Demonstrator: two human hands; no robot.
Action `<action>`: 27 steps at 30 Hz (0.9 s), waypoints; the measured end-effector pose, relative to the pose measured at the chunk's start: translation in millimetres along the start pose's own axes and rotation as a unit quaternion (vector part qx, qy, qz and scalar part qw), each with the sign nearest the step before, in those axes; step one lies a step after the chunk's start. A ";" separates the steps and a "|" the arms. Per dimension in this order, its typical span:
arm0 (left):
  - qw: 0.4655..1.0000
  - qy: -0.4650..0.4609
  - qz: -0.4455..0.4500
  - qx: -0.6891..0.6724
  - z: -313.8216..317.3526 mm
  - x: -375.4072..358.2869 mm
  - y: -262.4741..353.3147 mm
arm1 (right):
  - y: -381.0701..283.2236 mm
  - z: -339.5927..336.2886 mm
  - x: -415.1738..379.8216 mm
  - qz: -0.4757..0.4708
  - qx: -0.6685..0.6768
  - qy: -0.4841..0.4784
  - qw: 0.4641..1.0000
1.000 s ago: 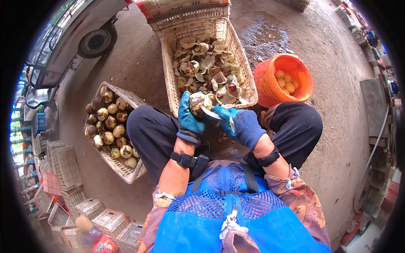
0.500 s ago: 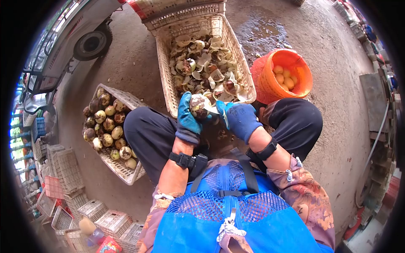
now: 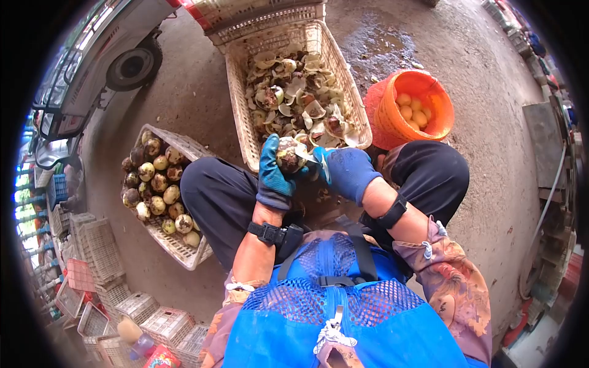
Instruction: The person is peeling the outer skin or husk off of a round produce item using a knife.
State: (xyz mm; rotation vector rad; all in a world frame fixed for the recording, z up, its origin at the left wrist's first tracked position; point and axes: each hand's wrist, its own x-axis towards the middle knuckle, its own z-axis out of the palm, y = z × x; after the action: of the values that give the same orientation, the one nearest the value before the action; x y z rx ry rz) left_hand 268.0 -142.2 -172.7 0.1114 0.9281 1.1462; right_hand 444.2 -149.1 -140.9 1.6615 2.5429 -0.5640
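Note:
My left hand point(image 3: 276, 175), in a blue-and-teal glove, is wrapped round a whole fruit point(image 3: 289, 154) with blotchy brown and pale yellow skin. Close at its right side is my right hand point(image 3: 348, 173), also gloved and closed. From its fingers a small pale blade point(image 3: 323, 162) points toward the fruit; its handle is hidden in the glove. Both hands are over the near end of a white plastic crate point(image 3: 237, 119) of cut peels point(image 3: 294, 92), between my knees.
On the left, a tilted crate point(image 3: 193, 260) holds several unpeeled fruits point(image 3: 158, 182). An orange bucket point(image 3: 392, 126) with yellow peeled balls point(image 3: 412, 110) stands beyond my right knee. A parked vehicle point(image 3: 92, 67) is at upper left; stacked crates point(image 3: 98, 245) are at lower left.
The fruit has turned slightly in my left hand, and the blade has shifted a little off its face toward the right. Both hands otherwise keep their places.

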 end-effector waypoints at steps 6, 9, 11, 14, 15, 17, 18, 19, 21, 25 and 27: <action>0.995 -0.058 -0.077 -0.032 -7.2 15.7 -1.8 | 17.4 21.6 5.1 -0.016 0.050 0.038 0.998; 0.998 0.006 0.068 0.001 -15.0 21.1 -17.9 | 5.2 20.9 4.5 0.006 0.082 0.048 0.996; 0.993 0.032 0.110 -0.026 -23.1 26.0 -23.4 | -14.1 5.9 -1.5 0.052 0.084 0.034 0.995; 1.000 0.021 0.013 -0.019 -19.1 15.1 -8.5 | -18.4 -5.4 -0.6 0.043 0.048 0.009 0.998; 0.999 0.019 -0.011 -0.026 -23.0 18.1 -7.9 | -9.5 -7.5 2.4 0.004 0.056 -0.024 0.998; 0.999 0.020 -0.012 -0.042 -27.5 22.3 -12.3 | 3.7 3.8 9.6 -0.016 0.105 -0.018 0.994; 0.998 0.020 -0.011 -0.051 -25.7 22.3 -13.8 | 7.6 11.9 12.9 -0.027 0.129 -0.015 0.991; 0.998 0.053 0.012 -0.035 -22.4 20.0 -14.5 | 8.0 20.7 13.0 -0.027 0.169 0.016 0.985; 0.998 0.053 0.025 -0.031 -23.3 24.2 -14.7 | 6.0 31.0 13.2 -0.012 0.209 0.028 0.977; 0.993 0.023 0.111 0.006 -28.6 31.2 -20.7 | 4.1 48.9 21.1 -0.014 0.377 0.061 0.924; 0.996 0.028 0.078 -0.013 -23.1 28.4 -16.3 | 6.5 49.5 24.4 -0.038 0.390 0.049 0.919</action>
State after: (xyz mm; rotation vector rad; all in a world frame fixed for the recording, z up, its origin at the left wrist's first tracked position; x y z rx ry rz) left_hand 267.0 -134.9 -212.1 0.1330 0.9667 1.3121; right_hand 432.2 -141.7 -194.6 1.7905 2.6239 -1.7197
